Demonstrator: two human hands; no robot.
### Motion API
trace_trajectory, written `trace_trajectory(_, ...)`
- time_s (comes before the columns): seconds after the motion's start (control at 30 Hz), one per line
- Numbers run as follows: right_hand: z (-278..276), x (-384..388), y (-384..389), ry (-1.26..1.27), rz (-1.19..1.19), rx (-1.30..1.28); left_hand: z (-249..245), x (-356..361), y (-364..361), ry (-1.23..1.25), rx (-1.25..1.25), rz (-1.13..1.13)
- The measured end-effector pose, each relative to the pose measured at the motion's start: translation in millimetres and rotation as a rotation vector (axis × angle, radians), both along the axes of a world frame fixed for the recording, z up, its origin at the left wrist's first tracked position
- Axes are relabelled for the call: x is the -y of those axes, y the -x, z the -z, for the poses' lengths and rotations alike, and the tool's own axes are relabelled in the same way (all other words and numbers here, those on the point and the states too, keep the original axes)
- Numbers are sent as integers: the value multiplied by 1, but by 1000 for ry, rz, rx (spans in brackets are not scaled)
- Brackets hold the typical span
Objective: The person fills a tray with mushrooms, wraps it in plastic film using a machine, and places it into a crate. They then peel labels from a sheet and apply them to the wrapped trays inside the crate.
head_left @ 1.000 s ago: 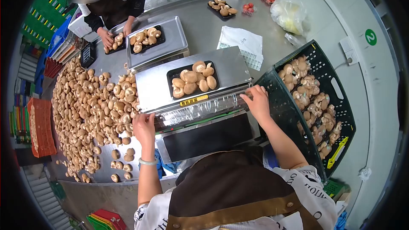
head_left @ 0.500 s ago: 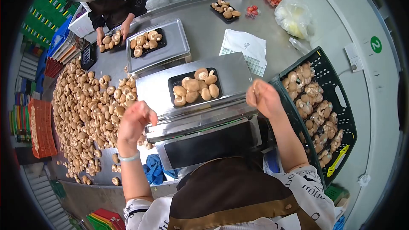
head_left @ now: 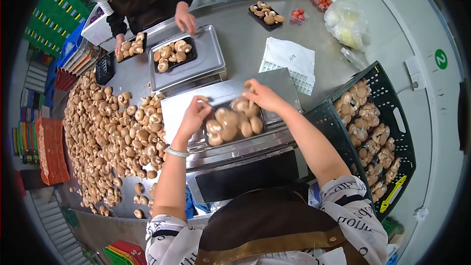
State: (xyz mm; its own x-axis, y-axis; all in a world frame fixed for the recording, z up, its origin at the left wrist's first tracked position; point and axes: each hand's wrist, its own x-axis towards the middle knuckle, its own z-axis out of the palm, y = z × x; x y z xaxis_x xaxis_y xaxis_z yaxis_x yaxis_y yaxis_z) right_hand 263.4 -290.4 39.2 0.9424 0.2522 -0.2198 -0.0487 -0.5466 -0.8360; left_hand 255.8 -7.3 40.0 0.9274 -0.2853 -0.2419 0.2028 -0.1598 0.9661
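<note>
A black tray of brown mushrooms (head_left: 228, 126) sits on the metal top of the wrapping machine (head_left: 176, 105) in front of me. The mushrooms look hazy, with a sheet of clear plastic film over them. At the tray's far left corner, my left hand (head_left: 195, 115) is closed in a pinch on the film. My right hand (head_left: 262, 95) reaches over the far right corner, its fingers also pinched on the film. The film itself shows only faintly, and its edges cannot be made out.
Loose mushrooms (head_left: 110, 137) are heaped on the left. To the right stands a dark green crate (head_left: 405, 154) of packed mushrooms. Across the table, a co-worker's hand (head_left: 185, 18) is over a metal scale pan (head_left: 211, 59) bearing another tray. White paper (head_left: 289, 54) lies farther back.
Both my hands have come inward from either side to the tray's far corners. The mushrooms now look hazy under film. The co-worker's one hand has moved from their tray to above the scale.
</note>
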Motion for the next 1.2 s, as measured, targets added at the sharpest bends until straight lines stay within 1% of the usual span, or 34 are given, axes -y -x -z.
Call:
trace_trajectory(0.03, -2, 2, 3, -32, -2, -46, -2, -2, 5, 34, 5, 71)
trace_trajectory(0.1, -13, 11, 18, 8, -105, -174, -18, -6, 24, -282, -45, 149)
trace_trajectory(0.13, -18, 15, 28, 31, -156, -236, -21, -4, 37, -361, 31, 112)
trace_trajectory(0.17, -4, 17, 42, 21, -160, 4, -19, -3, 47, -303, 1, 66)
trace_trajectory(0.23, 2, 16, 58, 44, -189, 562, -17, -5, 55, -298, 54, 71)
trace_trajectory(0.27, 5, 17, 68, 25, -125, 456, -16, -3, 64, -300, 133, -1)
trace_trajectory(0.33, -25, 6, 86, -15, 6, 248, -36, 10, 82, -303, 295, -144)
trace_trajectory(0.37, -39, 4, 92, -67, 16, 255, -50, 10, 91, -311, 326, -195)
trace_trajectory(0.43, -74, 3, 106, -171, 41, 260, -81, 9, 109, -293, 388, -213)
trace_trajectory(0.47, -105, 1, 119, -247, 59, 223, -110, 11, 123, -329, 367, -207)
trace_trajectory(0.5, -118, 2, 131, -240, 55, 176, -125, 12, 136, -333, 340, -193)
trace_trajectory(0.57, -129, 5, 153, -228, 47, 89, -129, 10, 162, -257, 292, -189)
trace_trajectory(0.6, -129, 4, 167, -227, 47, 83, -129, 6, 174, -271, 116, -158)
trace_trajectory(0.63, -121, 6, 179, -222, 41, 11, -118, 5, 187, -235, -31, -181)
trace_trajectory(0.7, -101, 8, 201, -172, 76, -59, -84, 6, 206, -186, -40, -146)
trace_trajectory(0.73, -76, 9, 211, -138, 86, -72, -64, 7, 211, -273, -83, -109)
trace_trajectory(0.77, -54, 8, 218, -21, 109, -101, -49, 11, 214, -336, -63, -87)
trace_trajectory(0.83, -11, 7, 231, 32, 147, -42, 2, 15, 219, -359, 35, -101)
trace_trajectory(0.87, 12, 8, 234, 11, 173, -45, 12, 18, 218, -496, 71, -81)
trace_trajectory(0.9, 20, 8, 237, 19, 188, -78, 19, 23, 218, -648, 173, -56)
trace_trajectory(0.97, 36, 10, 248, 90, 275, -152, 27, 27, 229, -638, 287, -134)
trace_trajectory(1.0, 44, 12, 255, 81, 357, -193, 29, 27, 234, -660, 308, -189)
trace_trajectory(1.03, 31, 10, 257, 71, 438, -232, 32, 22, 240, -640, 286, -217)
trace_trajectory(1.07, 14, 16, 262, -19, 499, -399, 35, 18, 247, -545, 259, -275)
trace_trajectory(1.1, 23, 16, 268, -29, 530, -318, 38, 15, 254, -450, 233, -334)
trace_trajectory(1.13, 38, 13, 276, -39, 562, -237, 28, 15, 260, -485, 165, -310)
trace_trajectory(1.17, 53, 10, 285, -49, 593, -160, 31, 15, 263, -431, 194, -342)
trace_trajectory(1.2, 51, 3, 288, -90, 624, -43, 33, 16, 266, -377, 224, -376)
